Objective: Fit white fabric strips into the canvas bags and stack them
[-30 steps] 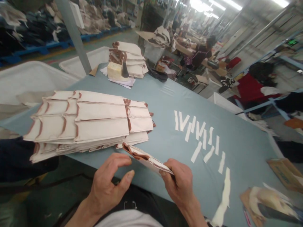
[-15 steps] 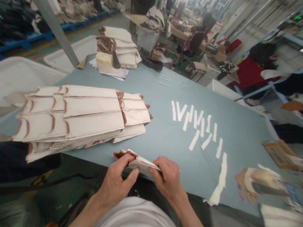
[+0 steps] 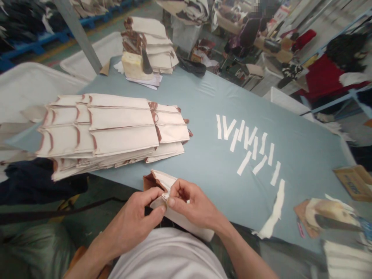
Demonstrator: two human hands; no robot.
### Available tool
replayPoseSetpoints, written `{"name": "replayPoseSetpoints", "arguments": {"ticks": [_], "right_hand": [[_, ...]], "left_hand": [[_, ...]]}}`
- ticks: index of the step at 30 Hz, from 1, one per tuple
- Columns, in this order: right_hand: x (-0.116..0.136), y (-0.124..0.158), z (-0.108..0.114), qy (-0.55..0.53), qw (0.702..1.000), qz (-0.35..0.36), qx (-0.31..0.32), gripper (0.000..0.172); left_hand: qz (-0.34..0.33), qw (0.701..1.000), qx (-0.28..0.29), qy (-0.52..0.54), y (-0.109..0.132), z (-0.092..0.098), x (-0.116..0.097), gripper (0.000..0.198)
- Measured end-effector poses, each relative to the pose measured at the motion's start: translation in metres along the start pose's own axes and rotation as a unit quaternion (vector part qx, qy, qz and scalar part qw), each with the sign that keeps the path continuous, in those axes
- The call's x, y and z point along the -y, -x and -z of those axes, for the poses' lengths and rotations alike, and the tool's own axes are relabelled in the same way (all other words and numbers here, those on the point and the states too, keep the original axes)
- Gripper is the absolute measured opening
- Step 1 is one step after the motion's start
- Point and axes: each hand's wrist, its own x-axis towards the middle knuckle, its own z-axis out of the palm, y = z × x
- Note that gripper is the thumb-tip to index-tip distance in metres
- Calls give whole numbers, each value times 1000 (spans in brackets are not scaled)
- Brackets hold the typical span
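Observation:
A cream fabric piece (image 3: 162, 182) with brown edging is held close to my body at the near edge of the blue-grey table (image 3: 209, 100). My left hand (image 3: 136, 219) is closed around its lower side, thumb against it. My right hand (image 3: 190, 205) pinches its upper edge with thumb and forefinger, right beside my left thumb. A big fanned stack of similar cream pieces (image 3: 116, 130) lies on the table just left of and beyond my hands. Several white strips (image 3: 250, 145) lie spread on the table to the right.
A second stack of cream pieces (image 3: 154, 46) with a pale block (image 3: 133, 66) stands at the table's far end. White bins (image 3: 29, 89) sit at the left. A cardboard box (image 3: 353, 182) and scraps lie at the right edge. A person sits in the background.
My hands have drawn the fabric piece nearer to my body and moved together. My right hand has shifted left along the piece to pinch its edge beside my left thumb.

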Motion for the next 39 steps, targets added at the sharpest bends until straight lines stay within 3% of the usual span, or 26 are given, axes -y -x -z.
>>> {"name": "replayPoseSetpoints", "arguments": {"ticks": [5,9,17,31,39], "right_hand": [[3,-7,-7,-96,991,-40,86,50],[13,-5,-9,-117,984,-65,116,56],[45,10,-19,65,995,58,42,23],[41,22,-33,34,996,87,6,23],[52,33,-33,110,989,91,-26,19]], "left_hand": [[-23,1000,-16,14,15,5,4,29],[-63,995,-69,29,23,6,1,29],[-101,987,-126,18,36,15,-11,23],[-105,986,-129,8,44,15,-15,26],[-146,980,-132,-28,44,11,-29,24]]}}
